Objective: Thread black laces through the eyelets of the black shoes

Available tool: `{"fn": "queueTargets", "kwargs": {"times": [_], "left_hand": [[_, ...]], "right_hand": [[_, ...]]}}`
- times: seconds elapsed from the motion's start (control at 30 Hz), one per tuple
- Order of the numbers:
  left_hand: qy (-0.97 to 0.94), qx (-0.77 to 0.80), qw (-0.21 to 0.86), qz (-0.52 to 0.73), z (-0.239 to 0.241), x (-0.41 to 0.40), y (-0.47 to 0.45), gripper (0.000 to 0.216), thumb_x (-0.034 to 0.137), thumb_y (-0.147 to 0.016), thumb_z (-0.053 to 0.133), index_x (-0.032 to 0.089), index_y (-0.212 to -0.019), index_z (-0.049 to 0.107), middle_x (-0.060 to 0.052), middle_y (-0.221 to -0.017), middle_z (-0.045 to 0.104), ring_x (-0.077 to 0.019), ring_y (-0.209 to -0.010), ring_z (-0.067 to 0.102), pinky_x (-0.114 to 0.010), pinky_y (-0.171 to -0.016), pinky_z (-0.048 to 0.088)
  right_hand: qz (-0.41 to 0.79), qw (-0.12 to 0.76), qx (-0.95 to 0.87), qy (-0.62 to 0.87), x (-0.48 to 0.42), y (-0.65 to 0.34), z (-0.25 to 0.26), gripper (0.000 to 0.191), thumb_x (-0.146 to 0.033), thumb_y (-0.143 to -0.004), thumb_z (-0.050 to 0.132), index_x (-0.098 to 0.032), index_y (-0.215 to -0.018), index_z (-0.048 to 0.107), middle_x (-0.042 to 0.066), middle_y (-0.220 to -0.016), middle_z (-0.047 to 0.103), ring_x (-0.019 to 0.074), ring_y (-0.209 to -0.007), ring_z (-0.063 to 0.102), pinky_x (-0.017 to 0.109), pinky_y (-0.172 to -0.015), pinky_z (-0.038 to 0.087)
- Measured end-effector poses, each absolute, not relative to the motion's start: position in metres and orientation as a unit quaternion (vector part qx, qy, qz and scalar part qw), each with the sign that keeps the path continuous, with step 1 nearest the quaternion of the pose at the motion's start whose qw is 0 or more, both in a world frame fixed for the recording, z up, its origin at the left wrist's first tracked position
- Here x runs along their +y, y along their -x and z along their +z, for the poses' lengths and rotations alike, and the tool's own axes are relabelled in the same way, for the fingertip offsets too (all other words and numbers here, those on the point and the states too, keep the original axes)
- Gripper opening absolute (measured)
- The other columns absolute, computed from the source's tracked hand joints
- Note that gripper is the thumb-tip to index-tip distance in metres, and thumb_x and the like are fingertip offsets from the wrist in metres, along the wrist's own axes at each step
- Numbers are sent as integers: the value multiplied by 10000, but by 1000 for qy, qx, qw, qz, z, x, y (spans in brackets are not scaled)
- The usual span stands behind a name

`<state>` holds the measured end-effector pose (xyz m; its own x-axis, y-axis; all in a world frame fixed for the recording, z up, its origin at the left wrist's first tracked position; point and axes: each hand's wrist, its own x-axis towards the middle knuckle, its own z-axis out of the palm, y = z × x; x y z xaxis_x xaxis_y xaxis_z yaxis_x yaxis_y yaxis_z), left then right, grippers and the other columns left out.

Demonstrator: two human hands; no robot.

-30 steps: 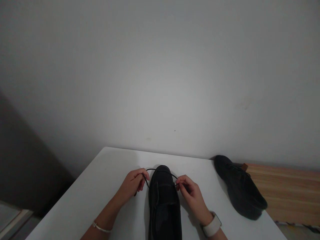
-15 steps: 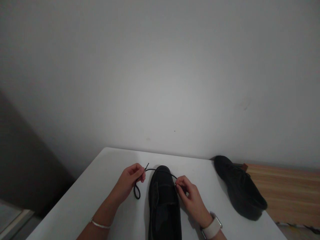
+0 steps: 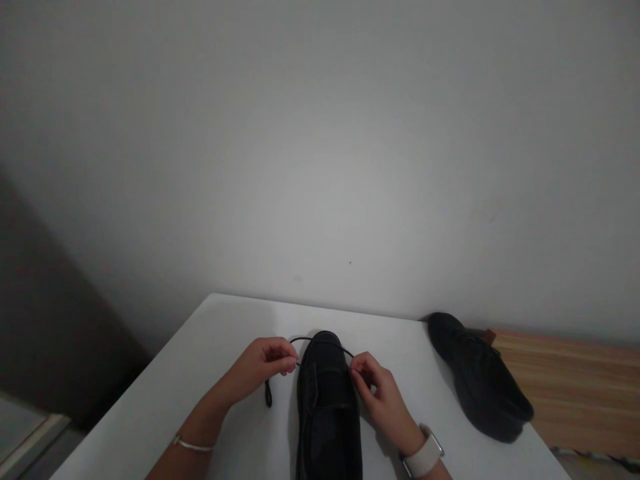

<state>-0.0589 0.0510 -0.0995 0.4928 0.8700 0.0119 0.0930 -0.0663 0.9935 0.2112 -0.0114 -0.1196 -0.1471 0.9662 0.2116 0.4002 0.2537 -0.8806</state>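
Observation:
A black shoe (image 3: 331,427) stands on the white table in front of me, its toe pointing away. Across its toe arches a thin black shoelace (image 3: 301,338). My left hand (image 3: 267,365), closed in a pinch on the lace, is at the shoe's left side; a short tip points toward the shoe and a loop hangs below the palm. On the other side, my right hand (image 3: 376,387) has thumb and forefinger pinched at the shoe's right edge, where the lace runs into the fingers. What lies inside that pinch is mostly hidden.
A second black shoe (image 3: 480,380), with its lace in, lies at the right edge of the white table (image 3: 220,327). Beyond it is a wood-grained surface (image 3: 560,393). A grey wall (image 3: 330,167) rises directly behind the table.
My left hand has turned, so the lace tip that pointed up now points right toward the shoe. The hanging loop looks narrower. My right hand has hardly moved.

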Motion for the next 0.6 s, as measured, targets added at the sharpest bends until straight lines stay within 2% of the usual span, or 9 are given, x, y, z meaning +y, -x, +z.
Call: {"fn": "queueTargets", "kwargs": {"times": [0.33,0.53,0.6], "left_hand": [[-675,380,554,306,-113,45,41,166,308,-792,664,142,-794,662,0,-677,635,-140,-641,572,-247,-616,434],[-723,386,466,335,-109,43,35,111,265,-802,661,163,-780,699,-33,-816,651,-179,-807,595,-274,-747,444],[-736,385,440,342,-106,43,35,107,260,-797,669,166,-764,708,-37,-817,645,-182,-807,592,-277,-757,441]], "right_hand": [[333,414,-680,506,-11,-211,-121,221,-387,-995,460,-204,-887,524,-9,-763,548,158,-683,522,261,-622,410],[280,436,-691,504,-10,-214,-118,163,-300,-961,516,-201,-851,583,40,-902,557,195,-832,536,310,-764,435],[257,443,-694,506,-10,-216,-118,138,-277,-935,562,-198,-836,618,51,-939,540,197,-835,529,311,-759,434]]}}
